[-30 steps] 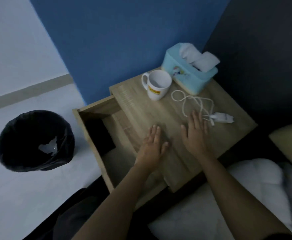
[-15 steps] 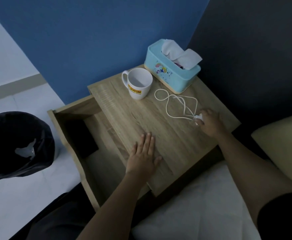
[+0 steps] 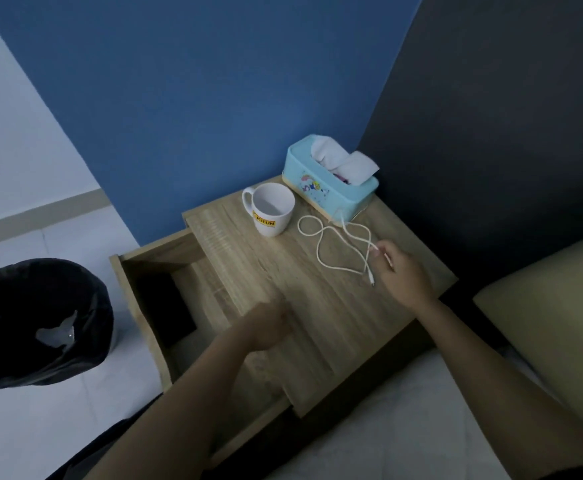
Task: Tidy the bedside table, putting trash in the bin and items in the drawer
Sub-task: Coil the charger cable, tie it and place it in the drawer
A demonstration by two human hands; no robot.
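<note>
- My left hand [image 3: 266, 325] is at the front-left edge of the bedside table [image 3: 321, 306], right where the top ends and the open drawer [image 3: 151, 299] starts. Lots of bare wood between my two hands.
- Left hand is blurry, fingers look curled under, honestly can't tell if they're closed on anything.
- My right hand [image 3: 404, 275] is near the table's right edge, fingertips pinched narrow on the white charging cable [image 3: 331, 244]. The plug end dangles just under my fingers and the loops trail away from them toward the back.
- Past the cable loops, a teal tissue box [image 3: 328, 181] sits in the back corner, and a white mug [image 3: 271, 209] stands just left of it, apart from the cable.
- Something dark lies in the drawer, left of my left hand.
- Black-lined bin [image 3: 37, 320] stands on the floor, well left of the drawer.
- Blue wall behind, dark panel on the right.
</note>
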